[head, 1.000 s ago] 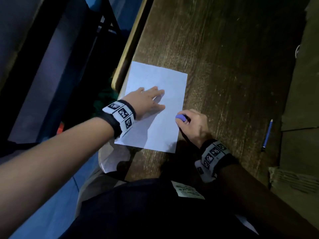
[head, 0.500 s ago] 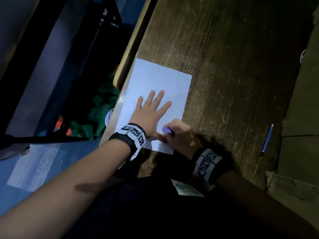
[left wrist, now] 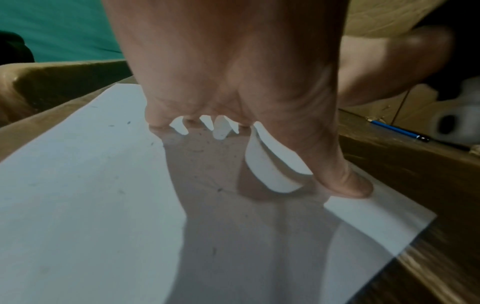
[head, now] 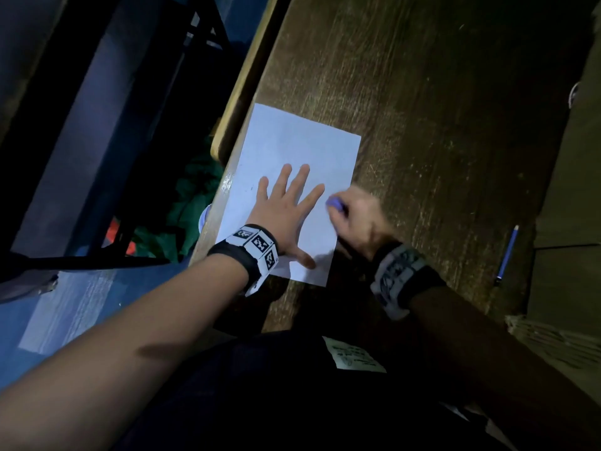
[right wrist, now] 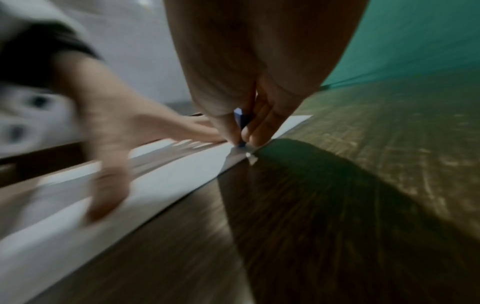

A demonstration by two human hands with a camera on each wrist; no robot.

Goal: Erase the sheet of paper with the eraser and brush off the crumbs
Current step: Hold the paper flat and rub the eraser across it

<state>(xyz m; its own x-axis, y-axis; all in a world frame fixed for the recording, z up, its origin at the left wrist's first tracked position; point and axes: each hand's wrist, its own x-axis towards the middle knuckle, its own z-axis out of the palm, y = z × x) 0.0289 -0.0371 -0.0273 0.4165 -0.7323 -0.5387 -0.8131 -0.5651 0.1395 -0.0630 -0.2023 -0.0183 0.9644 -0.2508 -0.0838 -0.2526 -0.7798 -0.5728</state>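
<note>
A white sheet of paper lies on the wooden desk beside its left edge. My left hand presses flat on the sheet with its fingers spread. My right hand pinches a small blue eraser and holds its tip on the sheet's right edge. In the right wrist view the eraser sits between thumb and fingers, its tip touching the paper. In the left wrist view dark crumbs dot the paper under and around my left hand.
A blue pencil lies on the desk to the right, also seen in the left wrist view as the pencil. A lighter wooden board lies along the desk's right side. A small note rests on my lap.
My right hand has moved with the eraser from the sheet's near edge to its right edge. My left hand stays flat on the paper, fingers spread.
</note>
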